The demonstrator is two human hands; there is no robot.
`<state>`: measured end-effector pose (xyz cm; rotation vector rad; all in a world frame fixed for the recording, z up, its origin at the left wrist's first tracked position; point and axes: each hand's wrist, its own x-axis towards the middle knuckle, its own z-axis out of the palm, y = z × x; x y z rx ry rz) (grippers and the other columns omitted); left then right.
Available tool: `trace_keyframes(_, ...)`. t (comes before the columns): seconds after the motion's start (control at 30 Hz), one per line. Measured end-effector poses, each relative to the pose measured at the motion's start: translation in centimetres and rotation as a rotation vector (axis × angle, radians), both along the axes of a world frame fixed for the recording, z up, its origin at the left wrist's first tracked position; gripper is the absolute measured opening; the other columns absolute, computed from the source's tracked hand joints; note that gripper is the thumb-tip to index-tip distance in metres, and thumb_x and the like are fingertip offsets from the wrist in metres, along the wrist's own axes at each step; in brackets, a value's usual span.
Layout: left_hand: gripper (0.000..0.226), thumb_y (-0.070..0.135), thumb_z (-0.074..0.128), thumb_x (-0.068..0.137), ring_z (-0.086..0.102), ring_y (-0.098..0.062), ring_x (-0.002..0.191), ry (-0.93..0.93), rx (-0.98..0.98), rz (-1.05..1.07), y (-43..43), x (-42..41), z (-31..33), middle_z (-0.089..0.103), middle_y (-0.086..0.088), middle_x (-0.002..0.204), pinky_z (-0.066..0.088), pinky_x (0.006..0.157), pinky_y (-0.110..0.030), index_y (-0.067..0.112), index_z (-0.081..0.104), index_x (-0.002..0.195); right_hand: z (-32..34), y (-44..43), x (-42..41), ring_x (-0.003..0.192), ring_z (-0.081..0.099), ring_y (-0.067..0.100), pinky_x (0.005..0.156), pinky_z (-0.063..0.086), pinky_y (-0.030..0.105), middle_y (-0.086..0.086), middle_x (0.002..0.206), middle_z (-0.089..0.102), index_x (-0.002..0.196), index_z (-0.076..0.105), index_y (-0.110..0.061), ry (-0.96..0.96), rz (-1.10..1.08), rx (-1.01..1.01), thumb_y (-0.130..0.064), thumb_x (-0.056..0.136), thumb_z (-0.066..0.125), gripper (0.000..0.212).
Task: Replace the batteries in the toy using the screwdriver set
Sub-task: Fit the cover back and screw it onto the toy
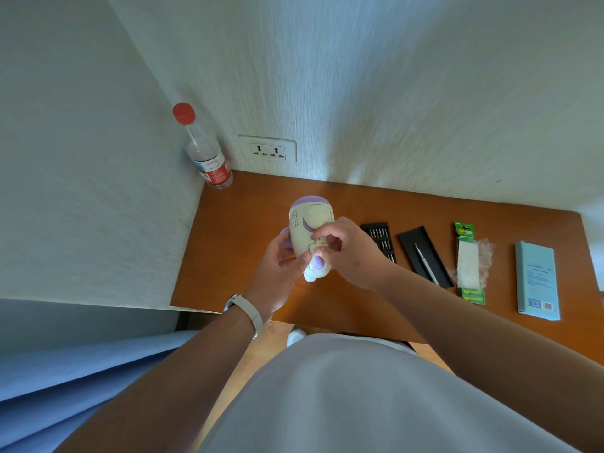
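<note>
Toy (310, 230): cream with purple trim, held above the left part of the desk between both hands. Its long axis runs near to far, the purple-capped end pointing far toward the wall and the rounded end toward the person.
Cover (318, 248): small square panel on the upward face, toward the near end.
Left hand (281, 266): fingers curled round the left side, thumb on the near part; a pale watch band (245, 310) is on the wrist.
Right hand (346, 253): fingers curled, thumb and fingertips pinching at the square panel.
Desk (228, 240): brown wood, set in a wall corner.
Bit tray (380, 238): black, just right of the hands, partly hidden.
Black case (420, 245): right of the tray, a slim screwdriver (426, 264) lying on it.
Battery pack (470, 263): green card, torn open, further right.
Blue box (537, 279): far right.
Bottle (204, 148): red-capped, in the far left corner, near a wall socket (268, 148).
</note>
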<state>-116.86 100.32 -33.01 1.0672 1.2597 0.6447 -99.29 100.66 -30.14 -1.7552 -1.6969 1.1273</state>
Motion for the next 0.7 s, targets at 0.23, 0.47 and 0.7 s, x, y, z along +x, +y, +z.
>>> trace_keyframes(0.23,0.048,0.027,0.068,0.097,0.066,-0.005,0.106,0.015,-0.008,0.044,0.7,0.4,-0.4,0.063,0.004,0.124,0.056,0.076,-0.014,0.029,0.04,0.137,-0.5,-0.2,-0.7,0.082,0.054,0.013,0.07,0.053,0.03,0.002,0.099,0.055,0.107,0.05,-0.019,0.085,-0.198,-0.047,-0.024,0.076,0.079,0.043)
trace_keyframes(0.47,0.056,0.029,0.065,0.099,0.061,-0.015,0.121,-0.009,-0.049,0.024,1.0,0.2,-0.8,0.061,0.003,0.133,0.059,0.093,-0.027,0.026,0.037,0.147,-2.0,0.2,0.0,0.099,0.056,0.007,0.062,0.048,0.012,-0.003,0.123,0.044,0.143,0.037,-0.022,0.094,-0.266,-0.154,-0.046,0.069,0.085,0.092)
trace_keyframes(0.7,0.057,0.025,0.065,0.099,0.059,-0.022,0.127,-0.061,-0.092,-0.006,1.4,0.0,-0.6,0.06,0.001,0.135,0.056,0.102,-0.045,0.027,0.037,0.149,-1.9,-0.7,-0.4,0.096,0.065,0.008,0.068,0.058,0.02,-0.024,0.113,0.056,0.121,0.045,-0.063,0.336,-0.228,-0.237,-0.057,0.073,0.071,0.054)
